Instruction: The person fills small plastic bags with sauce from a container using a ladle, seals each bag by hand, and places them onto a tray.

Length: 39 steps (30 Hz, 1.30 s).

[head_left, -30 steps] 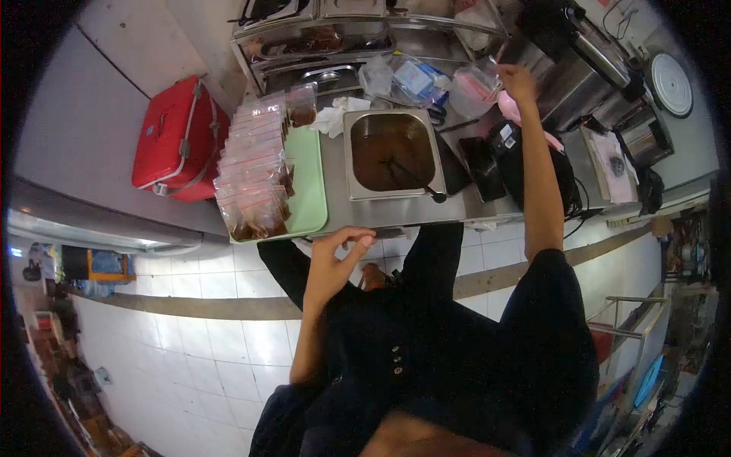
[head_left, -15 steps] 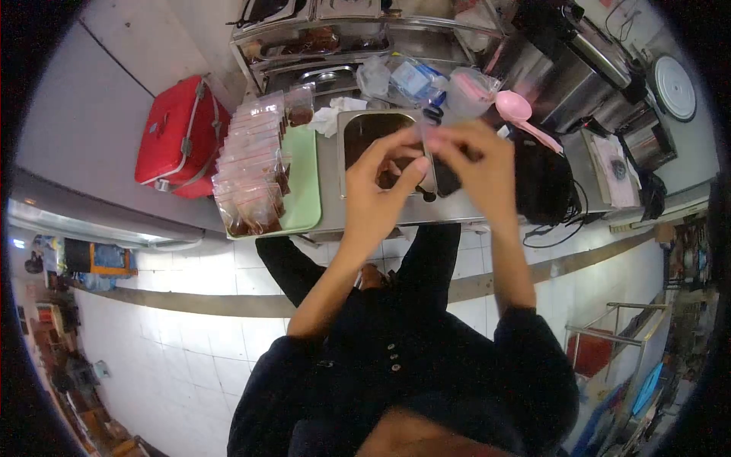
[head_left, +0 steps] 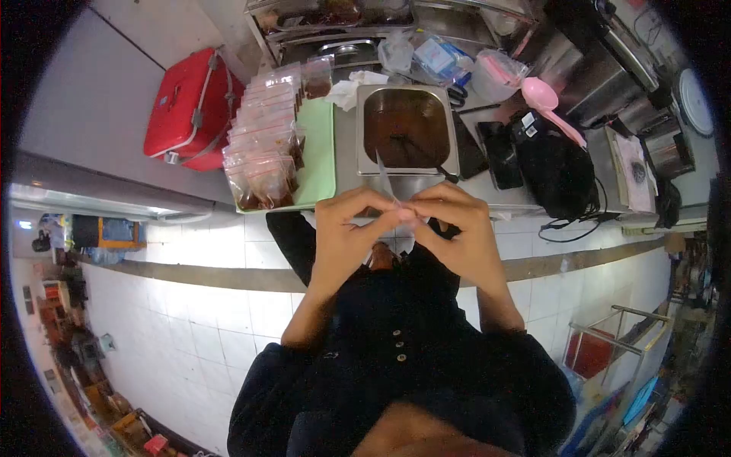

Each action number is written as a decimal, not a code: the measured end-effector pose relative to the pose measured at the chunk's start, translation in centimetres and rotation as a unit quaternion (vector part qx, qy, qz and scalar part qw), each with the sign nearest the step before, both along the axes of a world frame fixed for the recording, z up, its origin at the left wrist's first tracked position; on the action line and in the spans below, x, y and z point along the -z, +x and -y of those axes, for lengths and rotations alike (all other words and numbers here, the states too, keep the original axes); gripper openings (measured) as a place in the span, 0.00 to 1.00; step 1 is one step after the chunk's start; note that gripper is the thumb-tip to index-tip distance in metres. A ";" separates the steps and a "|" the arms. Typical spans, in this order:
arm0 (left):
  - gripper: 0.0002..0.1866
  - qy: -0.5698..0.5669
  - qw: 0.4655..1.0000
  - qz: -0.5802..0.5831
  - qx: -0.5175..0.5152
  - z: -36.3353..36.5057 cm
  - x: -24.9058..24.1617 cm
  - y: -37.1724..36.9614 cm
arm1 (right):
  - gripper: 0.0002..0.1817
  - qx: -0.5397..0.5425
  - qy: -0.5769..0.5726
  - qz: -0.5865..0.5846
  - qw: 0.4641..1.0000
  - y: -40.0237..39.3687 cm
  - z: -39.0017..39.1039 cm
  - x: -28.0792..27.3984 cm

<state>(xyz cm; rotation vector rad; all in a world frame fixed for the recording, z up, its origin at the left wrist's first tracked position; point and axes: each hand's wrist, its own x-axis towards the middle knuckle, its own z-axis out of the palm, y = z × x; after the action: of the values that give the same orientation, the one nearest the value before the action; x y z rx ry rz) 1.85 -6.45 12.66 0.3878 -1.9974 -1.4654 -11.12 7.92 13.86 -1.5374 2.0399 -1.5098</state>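
My left hand (head_left: 349, 238) and my right hand (head_left: 458, 232) meet in front of the counter edge, thumbs and fingertips pinched together. Between them is a small clear plastic bag (head_left: 384, 180), seen nearly edge-on, its upper part sticking up past the fingers. Just beyond the hands stands a rectangular steel pan (head_left: 365, 170) with dark brown sauce (head_left: 406, 126) inside. A black-handled utensil (head_left: 446, 174) rests in it, its handle over the near right corner. Left of the pan, several filled zip bags (head_left: 263, 141) stand in rows on a green tray (head_left: 320, 152).
A red cooler box (head_left: 186, 110) sits at the left. Right of the pan lie a phone (head_left: 502, 156), a black bag (head_left: 556, 171) and a pink ladle (head_left: 542, 95). Behind are crumpled tissue (head_left: 354, 89), a plastic tub (head_left: 496, 75) and a steel rack (head_left: 266, 42).
Both hands have moved from over the pan back toward my body, bringing the plastic bag with them. The pan and sauce are now uncovered, and the fingertips have come together.
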 end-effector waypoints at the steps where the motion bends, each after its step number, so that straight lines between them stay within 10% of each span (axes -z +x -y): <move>1: 0.06 -0.004 1.000 0.004 0.010 0.1 0.0 0.1 | 0.15 -0.003 0.028 0.033 0.999 0.1 -0.3 -0.3; 24: 0.06 -0.207 0.976 0.031 -0.056 -0.4 -0.4 1.2 | 0.04 0.139 -0.028 0.098 0.985 1.0 0.7 0.0; 29: 0.06 -0.289 0.957 -0.017 0.012 2.0 -0.6 -0.3 | 0.06 0.019 0.019 0.265 0.964 -0.2 -0.4 0.9; 34: 0.12 0.025 0.992 0.110 0.050 0.8 -1.6 0.3 | 0.13 -0.048 0.008 0.231 0.972 -0.7 -0.9 1.1; 39: 0.19 -0.193 0.970 0.054 0.135 2.1 -0.9 0.8 | 0.16 -0.108 0.094 0.199 0.969 -1.9 -0.9 0.2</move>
<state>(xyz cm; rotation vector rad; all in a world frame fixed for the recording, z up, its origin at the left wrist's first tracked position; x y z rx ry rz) 2.63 -8.50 13.60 0.0290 -2.4356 -1.1824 -13.03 8.85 13.70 -1.2194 1.6749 -1.3657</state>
